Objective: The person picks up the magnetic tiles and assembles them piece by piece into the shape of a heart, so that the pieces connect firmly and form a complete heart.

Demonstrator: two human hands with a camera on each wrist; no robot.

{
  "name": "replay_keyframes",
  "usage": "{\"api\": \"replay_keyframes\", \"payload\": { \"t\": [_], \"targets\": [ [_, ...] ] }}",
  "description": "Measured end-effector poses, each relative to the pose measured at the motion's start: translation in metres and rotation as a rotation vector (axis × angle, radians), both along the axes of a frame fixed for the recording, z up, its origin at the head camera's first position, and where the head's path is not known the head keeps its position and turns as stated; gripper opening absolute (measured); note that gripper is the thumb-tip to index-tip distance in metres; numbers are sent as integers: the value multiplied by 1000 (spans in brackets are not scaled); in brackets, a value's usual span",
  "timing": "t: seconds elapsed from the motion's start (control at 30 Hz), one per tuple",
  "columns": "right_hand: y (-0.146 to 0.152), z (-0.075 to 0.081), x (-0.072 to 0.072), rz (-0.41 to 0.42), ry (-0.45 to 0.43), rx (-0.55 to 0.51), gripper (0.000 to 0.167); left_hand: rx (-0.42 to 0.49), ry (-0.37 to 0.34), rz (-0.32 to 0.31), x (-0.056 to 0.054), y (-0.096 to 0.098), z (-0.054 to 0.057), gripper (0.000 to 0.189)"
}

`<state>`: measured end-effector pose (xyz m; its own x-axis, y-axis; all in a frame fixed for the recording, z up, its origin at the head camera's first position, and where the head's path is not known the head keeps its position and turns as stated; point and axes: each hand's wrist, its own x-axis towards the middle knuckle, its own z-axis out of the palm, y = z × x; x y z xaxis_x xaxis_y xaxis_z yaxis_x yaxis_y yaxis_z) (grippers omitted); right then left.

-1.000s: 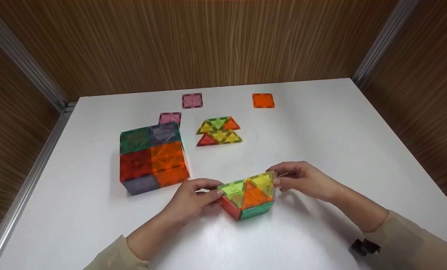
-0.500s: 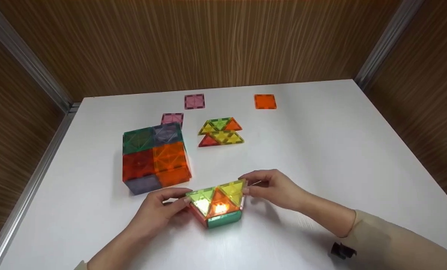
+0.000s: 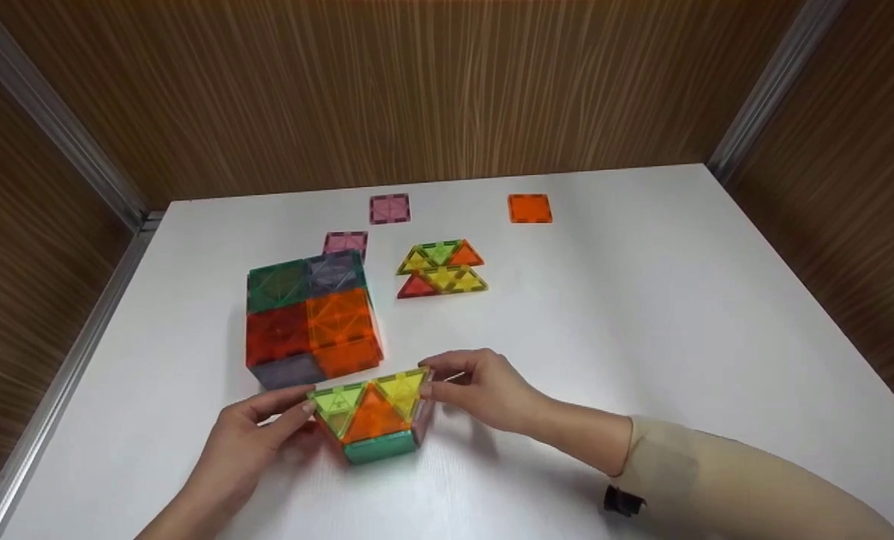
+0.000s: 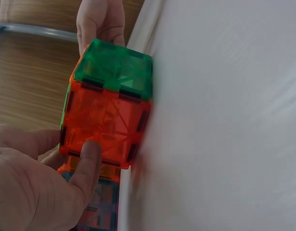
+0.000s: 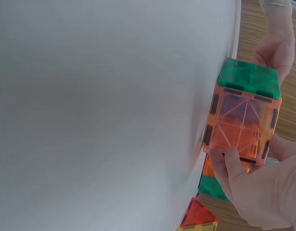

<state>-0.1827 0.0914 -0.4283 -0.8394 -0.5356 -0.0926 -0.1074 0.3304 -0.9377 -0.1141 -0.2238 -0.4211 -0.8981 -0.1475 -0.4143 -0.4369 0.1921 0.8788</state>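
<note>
A trapezoid box of translucent magnetic tiles [image 3: 376,414] stands in front of me, topped with green, orange and yellow triangles. My left hand [image 3: 241,439] holds its left corner between thumb and fingers; in the left wrist view the thumb lies on a red square side tile [image 4: 107,122]. At the right corner my right hand [image 3: 488,390] pinches the box. The right wrist view shows its fingertips on a pink side tile [image 5: 240,127], beside the green front tile [image 5: 249,77]. Just behind the box is a larger tile block [image 3: 276,330] in green, purple, red and orange.
Flat triangle tiles [image 3: 443,279] in two rows lie beyond the hands. Farther back are a pink square tile [image 3: 389,208] and an orange square tile [image 3: 529,208]. Another pink tile [image 3: 345,243] is partly behind the large block. A black clip [image 3: 623,501] is by the right sleeve.
Both hands have moved the trapezoid box leftward and slightly toward me, to just in front of the large block. Their hold on its two corners stays the same.
</note>
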Motion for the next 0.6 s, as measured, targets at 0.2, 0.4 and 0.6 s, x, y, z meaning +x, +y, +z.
{"api": "replay_keyframes", "payload": {
  "t": [0.2, 0.4, 0.6],
  "targets": [
    [-27, -2, -2, -22, -29, -47, 38, 21, 19, 76, 0, -19, -1, 43],
    [-49, -4, -5, -61, -43, -96, 38, 48, 55, 152, -1, -30, -1, 45],
    [-63, -4, -6, -102, -69, -121, 49, 61, 79, 207, -3, -37, -1, 52]
  ]
}}
